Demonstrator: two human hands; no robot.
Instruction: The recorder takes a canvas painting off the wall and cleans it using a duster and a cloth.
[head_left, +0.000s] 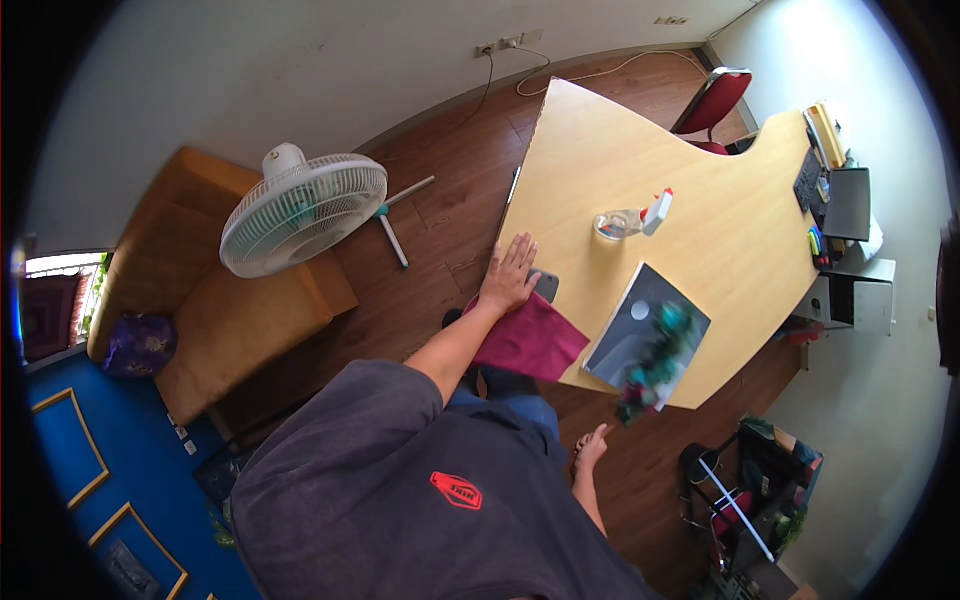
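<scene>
My left hand (514, 274) lies palm down at the table's near left edge, fingers somewhat apart, touching the upper end of a maroon cloth (536, 337). A grey smartphone (548, 284) shows partly from beneath this hand. Low beside the near edge, my right hand (591, 448) has curled fingers with one finger extended, beside the lower end of a blurred teal and maroon duster (664, 345); its handle is not clearly visible. Behind the duster is a dark grey picture panel (616, 337) with a pale disc. A clear spray bottle (619, 224) stands farther back on the table.
The light wooden table (577, 150) curves towards a keyboard (807, 180) and a monitor (847, 202). A white standing fan (307, 214) and a tan sofa (240, 330) are at left. Behind the table is a red chair (712, 105). Cluttered furniture (750, 502) occupies the lower right.
</scene>
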